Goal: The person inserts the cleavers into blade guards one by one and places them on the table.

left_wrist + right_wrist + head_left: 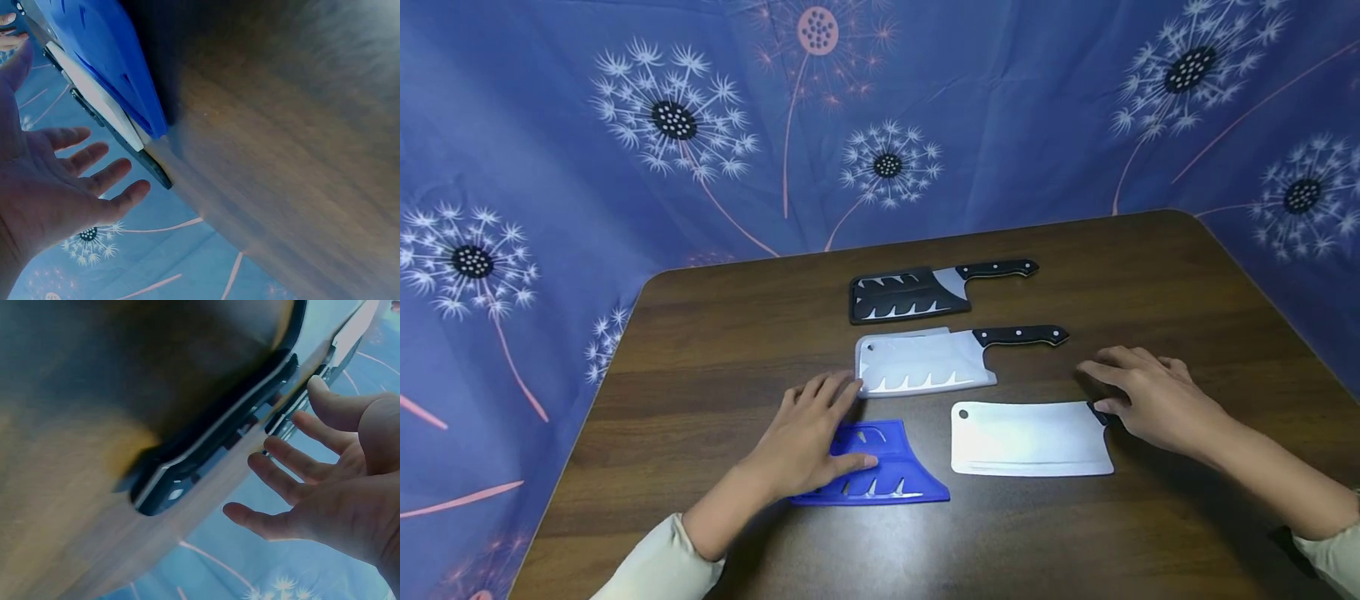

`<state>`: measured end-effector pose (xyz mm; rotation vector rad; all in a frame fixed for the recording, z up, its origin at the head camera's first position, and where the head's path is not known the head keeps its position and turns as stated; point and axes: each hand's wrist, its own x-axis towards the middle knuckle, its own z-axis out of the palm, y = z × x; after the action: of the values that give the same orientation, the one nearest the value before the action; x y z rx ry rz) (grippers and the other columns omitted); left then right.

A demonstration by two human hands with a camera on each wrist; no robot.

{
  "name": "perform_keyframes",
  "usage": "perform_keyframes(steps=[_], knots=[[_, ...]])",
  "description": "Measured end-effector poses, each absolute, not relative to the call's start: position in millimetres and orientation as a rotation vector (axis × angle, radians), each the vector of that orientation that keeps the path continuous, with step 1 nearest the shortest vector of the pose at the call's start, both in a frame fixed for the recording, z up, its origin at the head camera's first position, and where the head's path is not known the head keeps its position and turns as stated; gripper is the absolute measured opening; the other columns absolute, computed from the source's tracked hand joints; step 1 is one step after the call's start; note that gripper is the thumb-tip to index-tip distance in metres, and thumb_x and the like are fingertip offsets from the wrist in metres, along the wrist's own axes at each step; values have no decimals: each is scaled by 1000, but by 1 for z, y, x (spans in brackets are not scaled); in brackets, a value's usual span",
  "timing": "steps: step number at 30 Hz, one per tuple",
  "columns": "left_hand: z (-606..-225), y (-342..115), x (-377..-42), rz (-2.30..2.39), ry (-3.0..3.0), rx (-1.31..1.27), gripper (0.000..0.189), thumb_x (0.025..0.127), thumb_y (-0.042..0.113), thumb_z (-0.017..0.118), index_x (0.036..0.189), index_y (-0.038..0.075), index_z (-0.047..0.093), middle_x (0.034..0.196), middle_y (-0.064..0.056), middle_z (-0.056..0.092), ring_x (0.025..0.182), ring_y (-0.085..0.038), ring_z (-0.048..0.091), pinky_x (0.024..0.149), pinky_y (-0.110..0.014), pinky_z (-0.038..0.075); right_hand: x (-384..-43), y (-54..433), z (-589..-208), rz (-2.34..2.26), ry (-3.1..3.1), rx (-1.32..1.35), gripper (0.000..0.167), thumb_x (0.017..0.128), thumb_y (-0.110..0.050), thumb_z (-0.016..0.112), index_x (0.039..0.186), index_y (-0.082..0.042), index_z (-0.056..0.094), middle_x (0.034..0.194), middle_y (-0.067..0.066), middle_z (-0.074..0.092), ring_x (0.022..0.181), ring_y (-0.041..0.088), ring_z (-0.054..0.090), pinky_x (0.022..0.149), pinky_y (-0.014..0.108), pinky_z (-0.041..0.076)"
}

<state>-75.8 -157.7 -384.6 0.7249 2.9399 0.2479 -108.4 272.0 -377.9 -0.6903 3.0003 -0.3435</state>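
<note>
A blue cleaver sheath with slots lies flat on the table, partly covered in the head view by my left hand. That hand's fingers are spread and relaxed, and in the left wrist view its palm faces the sheath without gripping it. To the right lies a bare cleaver, its blade pointing left. My right hand hovers at its black handle, hiding most of that handle in the head view. The right wrist view shows these fingers extended and apart from the handle.
Behind them lie a cleaver in a clear whitish sheath and, farther back, a cleaver in a black sheath, both with black handles to the right. The brown wooden table ends at a blue dandelion-print cloth.
</note>
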Motion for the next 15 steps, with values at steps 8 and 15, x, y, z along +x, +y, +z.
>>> perform_keyframes(steps=[8, 15], knots=[[-382, -159, -59, 140, 2915, 722, 107, 71, 79, 59, 151, 15, 31, 147, -10, 38, 136, -33, 33, 104, -59, 30, -102, 283, -385, -323, 2935, -652, 60, 77, -14, 78, 133, -7, 57, 131, 29, 48, 117, 52, 45, 80, 73, 30], [-382, -156, -52, 91, 2855, 719, 116, 65, 79, 64, 153, 12, 27, 148, -15, 36, 136, -36, 32, 100, -65, 30, -102, 289, -388, -334, 2928, -642, 65, 73, -8, 80, 134, -5, 56, 131, 30, 47, 117, 52, 43, 79, 72, 31]])
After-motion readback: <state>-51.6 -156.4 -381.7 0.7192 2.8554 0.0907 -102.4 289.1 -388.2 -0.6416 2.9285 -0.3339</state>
